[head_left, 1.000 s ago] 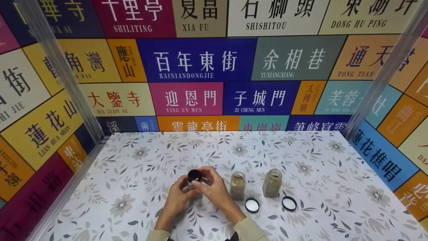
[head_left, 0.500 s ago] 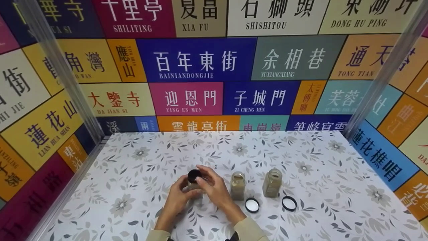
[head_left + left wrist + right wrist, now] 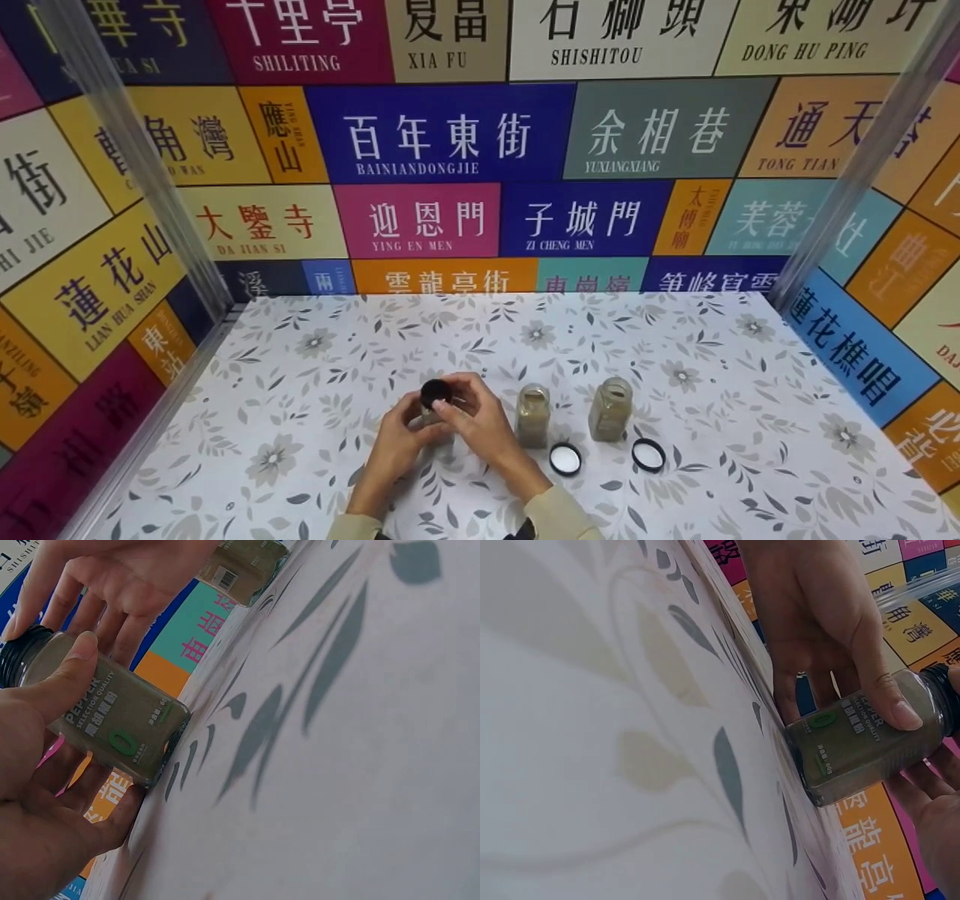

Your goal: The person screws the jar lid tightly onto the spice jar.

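Left hand (image 3: pixel 396 444) is wrapped round the pepper jar (image 3: pixel 124 716), thumb pressed across the label side; right hand (image 3: pixel 484 421) pinches the black cap (image 3: pixel 435 393) between thumb and fingers, remaining fingers loose. I've got the jar upright between the two palms, long axis vertical, base at the tabletop (image 3: pixel 337 390). Left is nearer the body, right nearer the top. Cap sits over the neck; I can't tell how tight. My judgement: what counts is cap axis lined up with jar axis, left steadying below, right turning above. Nearer uncapped jar (image 3: pixel 533 426) stands just right of my right hand.
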The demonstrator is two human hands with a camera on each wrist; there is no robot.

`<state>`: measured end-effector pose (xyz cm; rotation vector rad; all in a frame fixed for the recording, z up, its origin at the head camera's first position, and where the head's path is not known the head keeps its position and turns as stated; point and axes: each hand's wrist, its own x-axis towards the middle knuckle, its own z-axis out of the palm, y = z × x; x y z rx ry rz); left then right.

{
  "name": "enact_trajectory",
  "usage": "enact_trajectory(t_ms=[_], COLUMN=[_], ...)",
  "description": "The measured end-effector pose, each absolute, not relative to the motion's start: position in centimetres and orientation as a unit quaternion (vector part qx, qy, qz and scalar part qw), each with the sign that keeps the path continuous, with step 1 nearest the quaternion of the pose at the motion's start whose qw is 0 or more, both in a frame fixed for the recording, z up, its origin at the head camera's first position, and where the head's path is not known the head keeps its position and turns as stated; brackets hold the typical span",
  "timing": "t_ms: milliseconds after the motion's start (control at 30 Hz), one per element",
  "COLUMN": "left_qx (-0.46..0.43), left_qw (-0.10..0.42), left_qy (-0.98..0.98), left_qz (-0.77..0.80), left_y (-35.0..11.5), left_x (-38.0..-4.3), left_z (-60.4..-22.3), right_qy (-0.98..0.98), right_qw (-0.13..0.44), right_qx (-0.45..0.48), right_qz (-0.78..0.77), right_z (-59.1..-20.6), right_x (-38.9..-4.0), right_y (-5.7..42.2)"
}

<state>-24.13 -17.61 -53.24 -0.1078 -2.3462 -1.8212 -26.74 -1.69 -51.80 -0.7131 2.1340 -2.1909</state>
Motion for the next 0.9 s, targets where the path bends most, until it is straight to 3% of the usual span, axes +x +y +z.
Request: enact_trajectory(t_ms=[900], left_qx=[-0.033], left_qw=[0.076], left_qy=[-0.782], left_qz=[-0.617], left_y=[-17.62], left_x=[-24.34], left_z=[-53.38], right_qy=[0.678], right_qw=[-0.007], right_qx=[-0.238], right_qz=[-0.695], right_z=[-51.68], right_x=[-26.69], right_y=[-1.71])
